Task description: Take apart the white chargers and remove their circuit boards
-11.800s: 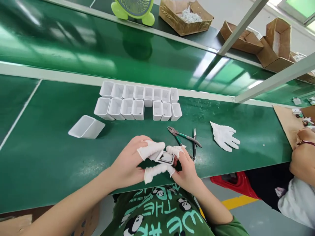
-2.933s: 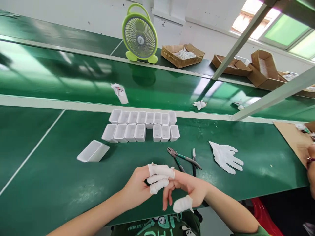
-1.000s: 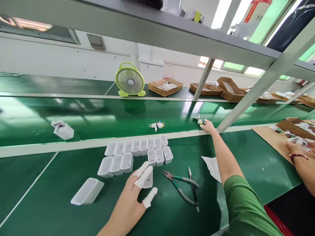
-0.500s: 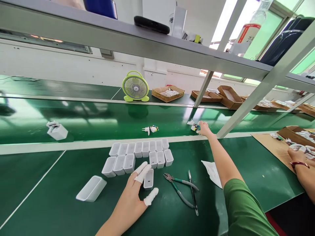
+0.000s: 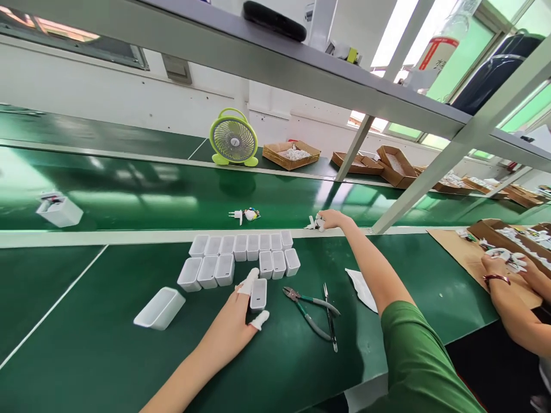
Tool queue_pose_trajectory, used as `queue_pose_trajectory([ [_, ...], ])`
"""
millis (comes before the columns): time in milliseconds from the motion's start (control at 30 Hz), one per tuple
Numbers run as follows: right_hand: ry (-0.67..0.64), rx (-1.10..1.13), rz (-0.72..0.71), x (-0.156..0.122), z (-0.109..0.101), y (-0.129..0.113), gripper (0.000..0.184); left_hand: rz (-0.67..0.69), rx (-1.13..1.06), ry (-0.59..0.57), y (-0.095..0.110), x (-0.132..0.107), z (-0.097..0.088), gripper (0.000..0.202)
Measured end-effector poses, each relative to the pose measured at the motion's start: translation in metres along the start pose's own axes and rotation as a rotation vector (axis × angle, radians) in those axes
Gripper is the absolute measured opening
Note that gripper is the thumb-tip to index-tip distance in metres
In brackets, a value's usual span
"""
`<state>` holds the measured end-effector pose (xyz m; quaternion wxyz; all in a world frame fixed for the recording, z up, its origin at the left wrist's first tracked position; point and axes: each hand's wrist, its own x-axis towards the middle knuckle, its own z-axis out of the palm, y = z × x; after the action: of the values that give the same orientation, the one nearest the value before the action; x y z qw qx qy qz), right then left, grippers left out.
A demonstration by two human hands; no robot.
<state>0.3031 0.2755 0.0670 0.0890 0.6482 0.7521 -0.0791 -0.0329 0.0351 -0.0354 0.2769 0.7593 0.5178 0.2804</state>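
My left hand (image 5: 235, 312), white finger covers on its fingertips, is spread beside a small white plastic case (image 5: 258, 294). Its fingers lie along the case's left side and the thumb is below the front end. On the green belt, my right hand (image 5: 333, 218) has its fingers closed on a white plug with a circuit board (image 5: 317, 222), partly hidden by the fingers. Farther left on the belt lies another plug with a board (image 5: 245, 215). Two rows of open white cases (image 5: 209, 269) stand just beyond my left hand.
Cutting pliers (image 5: 307, 310) and tweezers (image 5: 330, 321) lie between my arms. One larger white case (image 5: 160, 308) is at left; a filled case (image 5: 59, 209) sits on the belt. A shelf post (image 5: 413, 183) slants at right, near a co-worker's hands (image 5: 501, 269). A green fan (image 5: 233, 139) stands behind.
The belt's plug boards and filled case have shifted left. My right hand has moved left, its fingers now around the plug board. My left fingers have come alongside the small case.
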Motion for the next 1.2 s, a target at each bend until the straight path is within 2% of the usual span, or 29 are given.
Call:
queue_pose_trajectory([
  [100, 0.119, 0.031, -0.078, -0.031, -0.015, -0.012, 0.033, -0.050, -0.052, -0.006, 0.003, 0.003, -0.004, 0.064],
  [200, 0.339, 0.113, -0.160, -0.092, -0.019, -0.019, 0.053, -0.079, -0.110, 0.010, 0.010, -0.001, -0.006, 0.062],
  [233, 0.463, 0.176, -0.182, -0.116, -0.017, -0.024, 0.055, -0.070, -0.137, 0.026, 0.014, -0.003, -0.006, 0.062],
  [267, 0.695, 0.407, -0.265, -0.140, -0.011, -0.031, 0.056, -0.049, -0.168, 0.048, 0.018, -0.006, -0.006, 0.062],
  [300, 0.848, 0.662, -0.364, -0.162, -0.003, -0.041, 0.057, -0.023, -0.202, 0.072, 0.023, -0.010, -0.005, 0.061],
  [333, 0.843, 0.896, -0.487, -0.182, 0.007, -0.053, 0.058, 0.005, -0.238, 0.092, 0.027, -0.013, -0.004, 0.060],
  [367, 0.763, 1.069, -0.588, -0.198, 0.019, -0.066, 0.060, 0.028, -0.275, 0.104, 0.030, -0.016, -0.003, 0.060],
  [433, 0.510, 1.244, -0.656, -0.219, 0.045, -0.091, 0.065, 0.058, -0.352, 0.101, 0.036, -0.021, -0.001, 0.060],
  [500, 0.398, 1.257, -0.679, -0.225, 0.071, -0.110, 0.065, 0.081, -0.410, 0.079, 0.039, -0.025, 0.001, 0.060],
  [633, 0.431, 1.100, -0.761, -0.224, 0.105, -0.120, 0.064, 0.193, -0.417, 0.051, 0.044, -0.028, -0.001, 0.058],
  [767, 0.451, 1.120, -0.728, -0.228, 0.114, -0.115, 0.070, 0.294, -0.387, 0.026, 0.049, -0.026, -0.007, 0.058],
  [1033, 0.413, 1.085, -0.812, -0.229, 0.115, -0.117, 0.073, 0.251, -0.412, 0.116, 0.045, -0.030, 0.000, 0.058],
  [1200, 0.404, 1.086, -0.812, -0.229, 0.116, -0.114, 0.082, 0.291, -0.347, 0.071, 0.047, -0.027, -0.006, 0.059],
])
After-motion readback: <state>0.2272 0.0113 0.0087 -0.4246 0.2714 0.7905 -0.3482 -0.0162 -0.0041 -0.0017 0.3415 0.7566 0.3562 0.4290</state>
